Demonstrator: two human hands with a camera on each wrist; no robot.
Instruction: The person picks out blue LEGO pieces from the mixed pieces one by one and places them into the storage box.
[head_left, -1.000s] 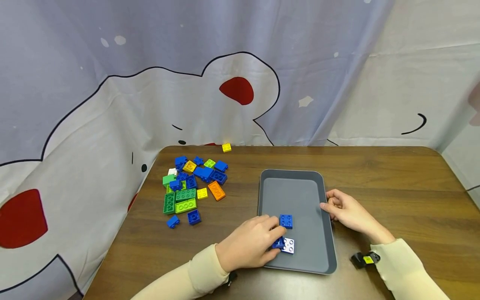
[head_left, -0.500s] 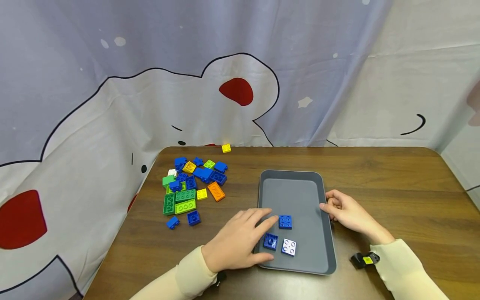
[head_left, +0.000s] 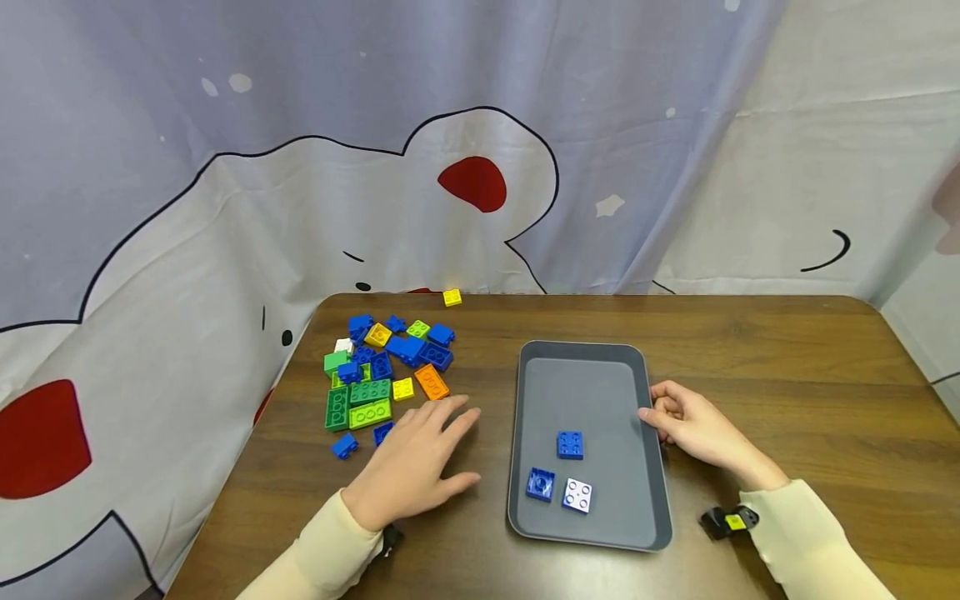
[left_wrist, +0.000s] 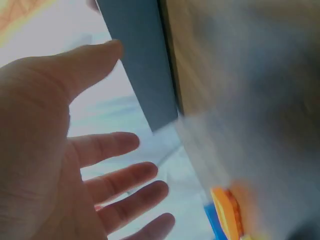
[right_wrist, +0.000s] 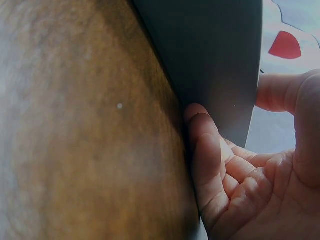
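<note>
My left hand point(head_left: 412, 462) hovers over the table between the brick pile and the tray, holding nothing. In the left wrist view its fingers point(left_wrist: 122, 182) are spread apart. It partly covers a dark blue brick point(head_left: 382, 432). With thumb on the rim and fingers curled against the outer wall, my right hand point(head_left: 693, 425) grips the right side of the grey tray point(head_left: 592, 544). In the right wrist view the curled fingers point(right_wrist: 207, 150) touch the tray wall point(right_wrist: 220, 60). Inside the tray lie a blue brick point(head_left: 570, 445), an upturned dark blue brick point(head_left: 540, 484) and a white brick point(head_left: 577, 496).
Several blue, green, yellow and white bricks crowd the table's left side, with an orange brick point(head_left: 432, 382) at the near right of the pile. A yellow brick point(head_left: 452, 297) sits at the far table edge. Behind the wooden table point(head_left: 787, 367) hangs a patterned curtain point(head_left: 637, 150).
My left hand let go of the dark blue brick in the tray, opened and moved left out of the tray toward the pile. My right hand and the tray stayed in place.
</note>
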